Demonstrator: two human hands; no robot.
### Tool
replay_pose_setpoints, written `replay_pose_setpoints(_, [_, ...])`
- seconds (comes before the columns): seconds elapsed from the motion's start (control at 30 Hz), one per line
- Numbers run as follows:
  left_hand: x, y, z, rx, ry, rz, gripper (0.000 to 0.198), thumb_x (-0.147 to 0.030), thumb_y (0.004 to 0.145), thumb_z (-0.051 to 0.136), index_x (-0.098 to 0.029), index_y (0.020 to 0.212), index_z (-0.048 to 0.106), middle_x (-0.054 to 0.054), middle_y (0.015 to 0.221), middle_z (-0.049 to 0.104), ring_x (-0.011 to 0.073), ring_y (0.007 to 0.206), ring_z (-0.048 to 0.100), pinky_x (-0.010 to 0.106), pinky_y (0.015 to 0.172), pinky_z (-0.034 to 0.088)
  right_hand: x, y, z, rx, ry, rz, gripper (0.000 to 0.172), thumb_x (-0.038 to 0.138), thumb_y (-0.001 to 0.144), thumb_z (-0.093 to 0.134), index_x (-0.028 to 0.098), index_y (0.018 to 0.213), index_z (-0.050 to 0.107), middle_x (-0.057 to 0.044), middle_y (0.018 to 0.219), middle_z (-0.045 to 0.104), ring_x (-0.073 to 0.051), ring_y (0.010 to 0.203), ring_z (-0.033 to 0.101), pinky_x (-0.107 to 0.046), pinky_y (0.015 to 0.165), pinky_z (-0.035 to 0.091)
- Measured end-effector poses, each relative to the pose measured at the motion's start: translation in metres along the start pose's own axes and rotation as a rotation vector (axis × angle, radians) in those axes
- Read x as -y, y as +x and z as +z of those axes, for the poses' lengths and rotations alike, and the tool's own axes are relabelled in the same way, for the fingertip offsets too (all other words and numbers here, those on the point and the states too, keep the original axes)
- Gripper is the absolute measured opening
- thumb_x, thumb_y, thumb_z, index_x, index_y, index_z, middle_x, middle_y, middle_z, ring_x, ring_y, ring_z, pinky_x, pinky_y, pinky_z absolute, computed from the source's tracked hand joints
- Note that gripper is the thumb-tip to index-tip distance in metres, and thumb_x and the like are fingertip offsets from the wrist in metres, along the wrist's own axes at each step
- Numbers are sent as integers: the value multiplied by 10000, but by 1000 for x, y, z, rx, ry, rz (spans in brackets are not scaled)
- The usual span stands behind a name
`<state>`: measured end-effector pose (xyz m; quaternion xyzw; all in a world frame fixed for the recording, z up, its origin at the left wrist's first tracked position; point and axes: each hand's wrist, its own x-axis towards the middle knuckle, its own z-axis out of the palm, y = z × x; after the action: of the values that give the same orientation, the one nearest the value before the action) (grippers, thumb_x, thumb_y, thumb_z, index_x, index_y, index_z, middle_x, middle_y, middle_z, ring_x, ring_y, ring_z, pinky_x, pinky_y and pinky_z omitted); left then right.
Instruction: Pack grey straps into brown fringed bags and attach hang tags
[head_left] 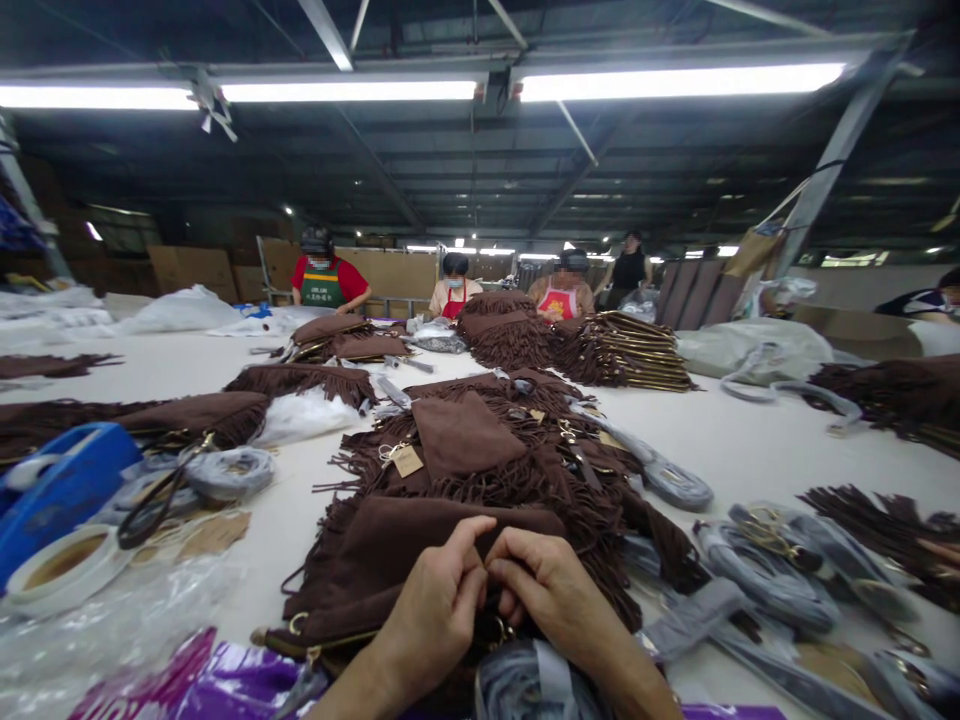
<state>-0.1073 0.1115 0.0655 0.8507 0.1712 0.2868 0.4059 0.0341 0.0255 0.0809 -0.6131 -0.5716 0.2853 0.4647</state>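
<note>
My left hand (444, 588) and my right hand (546, 580) are close together, fingertips nearly meeting, both closed in a pinch. Anything between the fingers is too small to make out. Beneath them lies a brown fringed bag (375, 560) with a brass zipper along its near edge. A metal clasp (504, 630) shows just under my right hand. Close below that hand sits a coiled strap (525, 685) in grey wrapping. Behind my hands, more brown fringed bags are piled, one of them (469, 435) bearing a tan tag (407, 460).
On the left are a blue tape dispenser (67, 490), a tape roll (67, 570) and clear plastic. Wrapped straps (765, 570) lie right. Stacked bags (622, 350) stand farther back on the white table (750, 430). Several people, one in a green apron (322, 285), are across it.
</note>
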Motion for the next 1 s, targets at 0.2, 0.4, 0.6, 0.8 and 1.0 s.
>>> replay_pose_setpoints(0.2, [-2,-2,4,-28,65,40,384,-92,863,386,-188,1216,504,4,767,618,148,665,576,250,617,376,-3,0,3,-63,-293,-154,196,109,872,437,195,709,504,16,687,570,-126,616,566,-228,585,402])
replay_pose_setpoints(0.4, [-4,-2,3,-14,-27,-23,341,-114,875,400,-189,1180,534,-54,614,503,117,555,483,225,556,353,0,-2,3,-59,-390,-191,228,91,883,433,202,685,457,10,674,548,-140,661,534,-241,594,354])
replay_pose_setpoints(0.6, [4,0,5,38,-275,-163,371,-209,876,430,-151,1230,523,-48,598,568,87,422,481,197,445,370,-1,-2,0,-8,-331,-165,229,47,860,462,194,690,504,18,671,570,-125,640,536,-216,579,366])
replay_pose_setpoints(0.8, [16,11,8,49,-531,-262,539,-372,807,525,-98,1265,452,-41,592,587,101,373,510,195,372,401,3,1,0,-63,-437,-215,259,61,888,468,179,679,564,1,709,587,-128,674,564,-221,638,427])
replay_pose_setpoints(1.0, [3,14,2,34,-468,-205,403,-362,818,506,-101,1122,547,8,719,636,72,418,497,180,390,377,33,-62,-16,-48,-710,-425,121,248,901,565,254,967,666,-61,1124,678,-226,1042,617,-328,882,509])
